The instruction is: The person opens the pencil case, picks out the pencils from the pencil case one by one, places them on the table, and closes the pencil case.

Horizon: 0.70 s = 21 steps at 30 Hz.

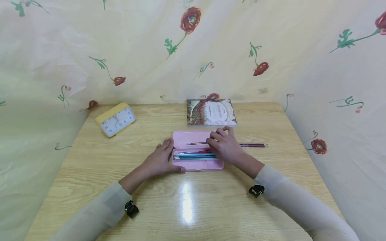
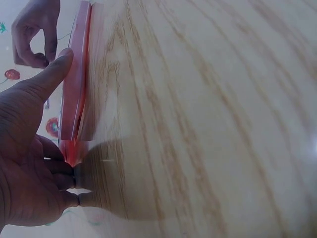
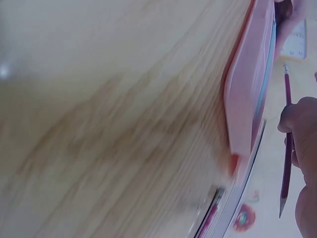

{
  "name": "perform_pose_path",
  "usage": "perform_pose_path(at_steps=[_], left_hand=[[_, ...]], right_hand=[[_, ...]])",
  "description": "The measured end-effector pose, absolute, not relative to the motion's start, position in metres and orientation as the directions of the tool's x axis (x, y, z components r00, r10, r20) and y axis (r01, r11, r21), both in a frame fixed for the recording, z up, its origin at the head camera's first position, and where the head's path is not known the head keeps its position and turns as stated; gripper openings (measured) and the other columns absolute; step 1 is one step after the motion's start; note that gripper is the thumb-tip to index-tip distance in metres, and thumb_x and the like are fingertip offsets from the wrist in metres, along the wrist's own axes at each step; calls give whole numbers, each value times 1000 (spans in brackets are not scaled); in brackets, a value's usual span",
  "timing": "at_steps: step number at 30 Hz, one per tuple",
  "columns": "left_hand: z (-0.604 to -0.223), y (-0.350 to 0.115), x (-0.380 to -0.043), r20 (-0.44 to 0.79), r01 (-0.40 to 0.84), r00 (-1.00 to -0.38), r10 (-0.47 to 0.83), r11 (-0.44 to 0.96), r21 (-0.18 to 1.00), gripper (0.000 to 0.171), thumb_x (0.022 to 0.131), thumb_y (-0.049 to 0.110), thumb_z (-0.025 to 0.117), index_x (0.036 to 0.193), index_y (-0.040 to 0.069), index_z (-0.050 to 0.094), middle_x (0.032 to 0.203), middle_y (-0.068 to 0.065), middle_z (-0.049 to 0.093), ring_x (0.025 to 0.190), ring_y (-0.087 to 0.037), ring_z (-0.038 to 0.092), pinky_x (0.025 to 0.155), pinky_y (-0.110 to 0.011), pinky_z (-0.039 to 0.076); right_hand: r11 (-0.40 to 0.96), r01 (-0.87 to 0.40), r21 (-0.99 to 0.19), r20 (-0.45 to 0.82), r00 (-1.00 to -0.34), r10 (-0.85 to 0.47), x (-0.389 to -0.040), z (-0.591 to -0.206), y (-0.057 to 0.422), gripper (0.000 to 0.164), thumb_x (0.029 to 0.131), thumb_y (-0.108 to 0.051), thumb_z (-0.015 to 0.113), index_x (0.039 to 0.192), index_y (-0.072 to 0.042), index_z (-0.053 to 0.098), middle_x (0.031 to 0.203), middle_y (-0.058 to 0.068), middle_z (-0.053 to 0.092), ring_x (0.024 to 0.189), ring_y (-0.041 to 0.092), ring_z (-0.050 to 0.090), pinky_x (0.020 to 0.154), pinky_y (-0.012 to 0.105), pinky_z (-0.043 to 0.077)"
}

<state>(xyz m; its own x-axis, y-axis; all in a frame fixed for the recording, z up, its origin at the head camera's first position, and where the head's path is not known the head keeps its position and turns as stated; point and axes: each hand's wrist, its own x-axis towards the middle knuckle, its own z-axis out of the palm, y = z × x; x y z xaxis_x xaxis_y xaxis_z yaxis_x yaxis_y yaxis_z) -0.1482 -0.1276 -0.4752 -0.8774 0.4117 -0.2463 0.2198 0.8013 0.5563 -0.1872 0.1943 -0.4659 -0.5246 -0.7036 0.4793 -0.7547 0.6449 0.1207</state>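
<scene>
A pink pencil case (image 1: 191,165) lies with its lid (image 1: 184,136) folded back on the wooden table. Several blue-green pencils (image 1: 193,156) and something red (image 1: 205,151) are inside it. My left hand (image 1: 158,160) rests at the case's left end, fingers extended, thumb along the front wall, as the left wrist view also shows. Over the case's right part, my right hand (image 1: 224,147) pinches a dark red pencil (image 3: 287,163) between thumb and fingers. This pencil is held level above the lid, its sharpened tip toward the right. The hand hides part of the case.
More dark red pencils (image 1: 254,145) lie on the table just right of the case. Behind it lies an illustrated book (image 1: 196,113). A yellow alarm clock (image 1: 117,120) stands at the back left. Flowered cloth (image 1: 144,50) hangs along the table's back and sides.
</scene>
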Motion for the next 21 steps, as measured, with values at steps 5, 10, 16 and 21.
perform_pose_path(at_steps=[5, 10, 16, 21], left_hand=[[-475, -127, -147, -247, 217, -877, 412, 799, 561, 142, 81, 75, 87, 176, 0, 12, 187, -16, 8, 175, -35, 7, 143, -55, 11], [-475, -127, -148, -246, 220, -877, 413, 800, 558, 142, 81, 75, 86, 176, 0, 12, 187, -16, 8, 175, -35, 7, 143, -55, 11], [-477, -127, -148, -253, 221, -875, 412, 806, 549, 142, 81, 78, 85, 176, 2, 10, 187, -15, 7, 175, -35, 6, 143, -55, 11], [-478, -127, -148, -254, 219, -876, 411, 806, 549, 143, 81, 78, 84, 176, 2, 10, 187, -15, 6, 175, -35, 6, 143, -55, 10]], right_hand=[[675, -735, 67, 509, -556, -657, -188, -467, 218, 21, 86, -10, 92, 103, -12, 81, 96, 2, 72, 94, 29, 58, 96, 68, 48], [722, -690, 49, 491, -613, -619, -185, -465, 244, 18, 88, -4, 87, 104, -11, 81, 96, 5, 75, 93, 31, 59, 94, 70, 50], [779, -625, 42, 448, -685, -574, -178, -466, 278, 25, 84, -2, 92, 106, -10, 81, 99, 8, 76, 94, 32, 59, 93, 70, 49], [804, -592, 54, 443, -708, -550, -171, -471, 301, 28, 82, 2, 91, 105, -9, 81, 98, 9, 75, 93, 33, 58, 90, 72, 50]])
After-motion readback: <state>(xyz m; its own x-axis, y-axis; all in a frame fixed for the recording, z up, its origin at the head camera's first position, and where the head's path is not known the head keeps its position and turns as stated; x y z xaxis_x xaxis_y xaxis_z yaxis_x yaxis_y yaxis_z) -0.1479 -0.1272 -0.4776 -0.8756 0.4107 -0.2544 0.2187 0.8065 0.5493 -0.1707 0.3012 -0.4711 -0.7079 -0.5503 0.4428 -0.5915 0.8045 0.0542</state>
